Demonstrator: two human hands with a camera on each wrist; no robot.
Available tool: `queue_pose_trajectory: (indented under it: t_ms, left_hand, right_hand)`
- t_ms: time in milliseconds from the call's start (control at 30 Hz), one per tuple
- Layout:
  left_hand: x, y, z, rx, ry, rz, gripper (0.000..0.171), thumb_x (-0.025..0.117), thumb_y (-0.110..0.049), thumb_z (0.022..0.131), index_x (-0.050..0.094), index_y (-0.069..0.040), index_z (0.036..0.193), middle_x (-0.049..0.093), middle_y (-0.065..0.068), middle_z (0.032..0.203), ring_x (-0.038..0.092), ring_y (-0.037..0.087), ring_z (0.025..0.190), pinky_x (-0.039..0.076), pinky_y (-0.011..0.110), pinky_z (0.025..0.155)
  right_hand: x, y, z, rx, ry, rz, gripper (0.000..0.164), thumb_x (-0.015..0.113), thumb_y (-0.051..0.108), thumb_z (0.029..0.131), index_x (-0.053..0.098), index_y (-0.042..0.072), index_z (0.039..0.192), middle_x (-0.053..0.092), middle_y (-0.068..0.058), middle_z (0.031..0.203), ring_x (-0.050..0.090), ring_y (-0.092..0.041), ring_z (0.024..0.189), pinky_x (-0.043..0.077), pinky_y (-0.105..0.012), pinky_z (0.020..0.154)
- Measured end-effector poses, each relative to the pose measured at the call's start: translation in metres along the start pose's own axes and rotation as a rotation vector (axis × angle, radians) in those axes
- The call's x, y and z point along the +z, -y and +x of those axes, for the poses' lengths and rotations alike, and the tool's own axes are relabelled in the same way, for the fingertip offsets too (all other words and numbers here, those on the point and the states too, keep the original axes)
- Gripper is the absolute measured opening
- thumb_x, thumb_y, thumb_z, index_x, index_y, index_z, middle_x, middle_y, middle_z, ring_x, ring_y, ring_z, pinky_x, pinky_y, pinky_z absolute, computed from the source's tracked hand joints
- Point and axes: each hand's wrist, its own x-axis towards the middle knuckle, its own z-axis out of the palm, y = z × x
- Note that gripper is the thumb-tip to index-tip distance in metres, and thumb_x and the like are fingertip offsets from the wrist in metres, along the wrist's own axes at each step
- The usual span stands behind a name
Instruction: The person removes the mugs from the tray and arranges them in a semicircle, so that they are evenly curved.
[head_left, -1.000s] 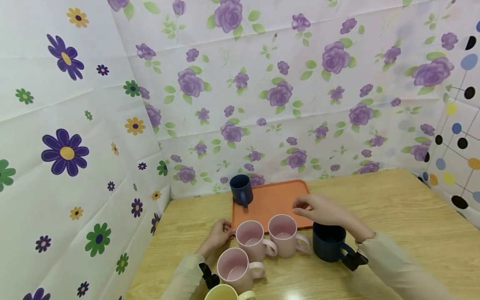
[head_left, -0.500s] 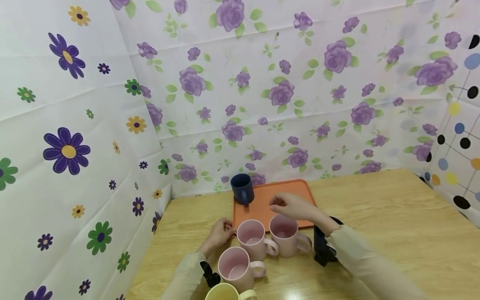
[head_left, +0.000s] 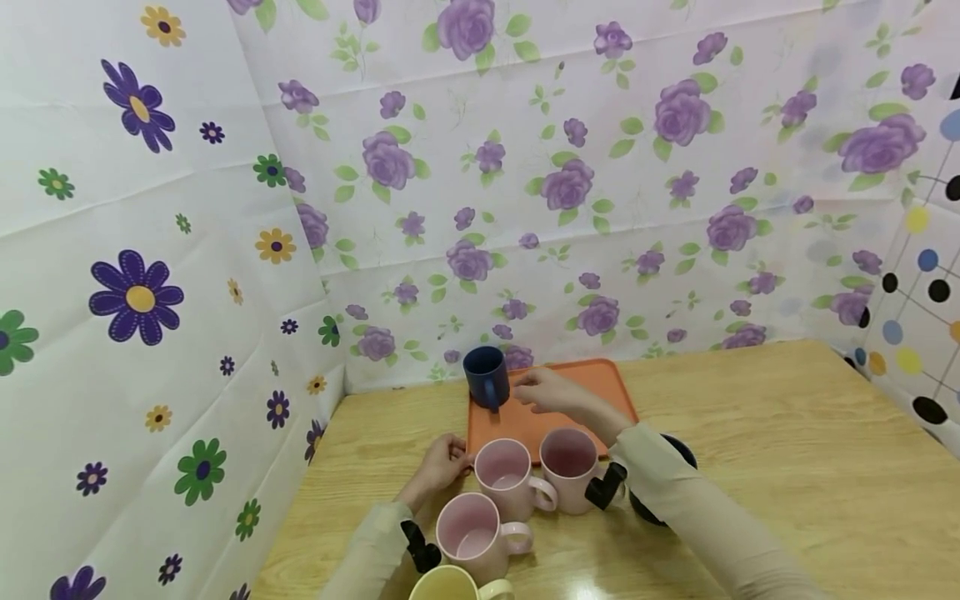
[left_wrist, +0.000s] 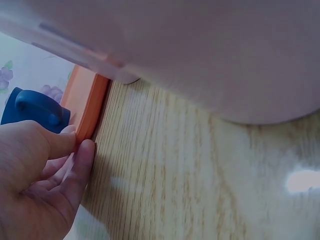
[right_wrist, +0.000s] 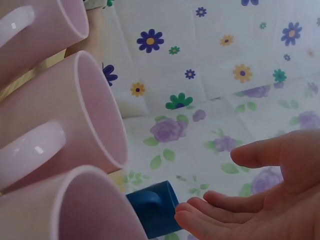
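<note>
My left hand (head_left: 441, 463) pinches the near left corner of an orange tray (head_left: 545, 425). In the left wrist view the thumb lies on top of the tray's edge (left_wrist: 89, 112), with a finger against its outer side. On the tray's far left part stands a dark blue mug (head_left: 486, 377), its handle facing me. Above the tray reaches my right hand (head_left: 551, 392), fingertips just right of this mug. The right wrist view shows the thumb spread from the fingers (right_wrist: 220, 215) and nothing held; whether they touch the blue mug (right_wrist: 154, 210) is unclear.
Three pink mugs (head_left: 504, 479) stand in front of the tray on the wooden table (head_left: 757, 417). A yellow mug (head_left: 446, 585) is cut off at the bottom edge. My right sleeve mostly covers another dark mug (head_left: 678, 450). Flower-printed cloth (head_left: 420, 225) hangs behind.
My right hand has moved left across the tray, from its right side to beside the blue mug. The forearm now covers most of the dark mug at right. My left hand stays at the tray's corner.
</note>
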Motion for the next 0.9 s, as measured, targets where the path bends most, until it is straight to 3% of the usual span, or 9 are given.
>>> queue_pose_trajectory:
  t_ms: [133,267,567,733,900]
  left_hand:
    - [0.000,0.018,0.009,-0.018,0.001,-0.022,0.022,0.059,0.009,0.090,0.047,0.019,0.105,0.061,0.020,0.084,0.057,0.009,0.063,0.057,0.021,0.060]
    - [0.000,0.015,0.008,-0.028,0.012,-0.036,0.023,0.058,0.009,0.090,0.046,0.019,0.106,0.061,0.024,0.086,0.058,0.011,0.065,0.058,0.024,0.062]
    - [-0.002,0.016,0.010,-0.026,0.018,-0.029,0.023,0.058,0.009,0.090,0.046,0.020,0.107,0.060,0.023,0.086,0.060,0.012,0.067,0.059,0.025,0.063]
    - [-0.001,0.020,0.012,-0.017,0.017,-0.031,0.022,0.056,0.011,0.090,0.045,0.021,0.107,0.061,0.029,0.087,0.061,0.013,0.067,0.060,0.029,0.065]
    - [0.000,0.019,0.011,-0.008,0.012,-0.022,0.022,0.056,0.011,0.090,0.045,0.021,0.106,0.062,0.026,0.085,0.060,0.009,0.065,0.058,0.023,0.061]
  right_hand:
    - [0.003,0.007,0.016,0.069,0.031,0.146,0.052,0.049,0.020,0.101,0.036,-0.007,0.143,0.041,-0.026,0.146,0.040,-0.040,0.136,0.042,-0.048,0.109]
    - [0.010,0.010,0.030,0.136,0.009,0.271,0.052,0.051,0.019,0.098,0.038,-0.006,0.142,0.038,-0.025,0.148,0.037,-0.040,0.138,0.039,-0.049,0.112]
    - [0.033,0.004,0.062,0.269,-0.128,0.416,0.073,0.057,0.009,0.090,0.018,-0.003,0.151,0.018,-0.023,0.157,0.021,-0.042,0.144,0.032,-0.053,0.115]
    - [0.042,-0.001,0.076,0.312,-0.171,0.469,0.070,0.057,0.009,0.090,0.023,-0.001,0.150,0.017,-0.023,0.158,0.019,-0.041,0.145,0.030,-0.052,0.117]
    - [0.047,-0.005,0.086,0.338,-0.182,0.517,0.071,0.054,0.007,0.089,0.020,-0.002,0.151,0.018,-0.024,0.158,0.021,-0.039,0.145,0.028,-0.048,0.119]
